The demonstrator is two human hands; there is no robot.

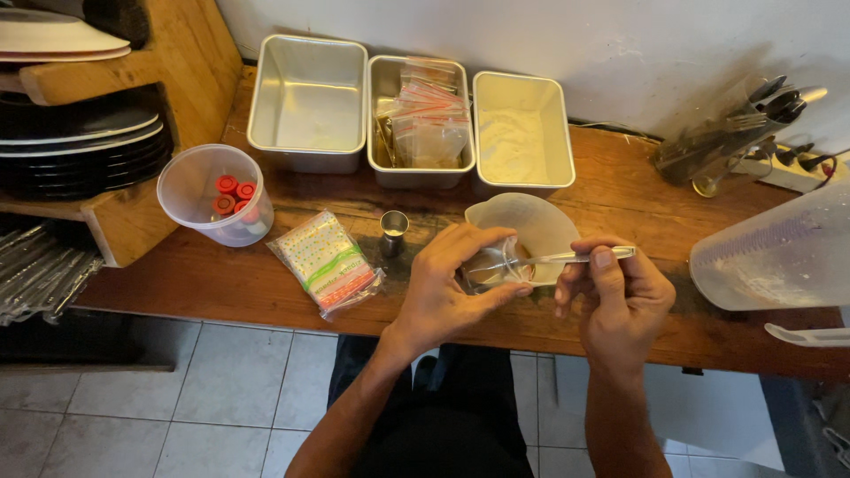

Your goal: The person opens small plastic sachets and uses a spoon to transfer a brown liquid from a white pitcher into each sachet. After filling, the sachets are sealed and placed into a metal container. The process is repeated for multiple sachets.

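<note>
- Hands work at the near edge of the wooden desk (266, 283), over a tiled floor (221, 389).
- Left hand (447, 288) has its fingers (496, 296) closed around a small clear plastic bag (496, 265), holding it upright with the mouth toward the right hand.
- Right hand (620, 296) pinches the handle of a metal spoon (567, 258) between thumb and forefinger; the spoon lies level, its bowl end inside the small bag.
- Just behind the bag and spoon stands a pale plastic bowl (531, 221); its contents cannot be told.
- To the left of the left hand lies a bundle of flat packets (326, 263), with a small metal measuring cup (394, 232) between the two.
- Farther left sits a clear tub (199, 181) holding red-capped bits.
- At the right edge a large translucent measuring jug (784, 252) lies tilted.
- Against the wall stand three metal trays: the left tray (308, 102) bare, the middle tray (421, 119) filled with small bags, the right tray (522, 133) holding white powder.
- At far right a holder of cutlery (735, 133) leans by a power strip (797, 168); far left, dark plates (80, 142) are stacked in a wooden rack.
</note>
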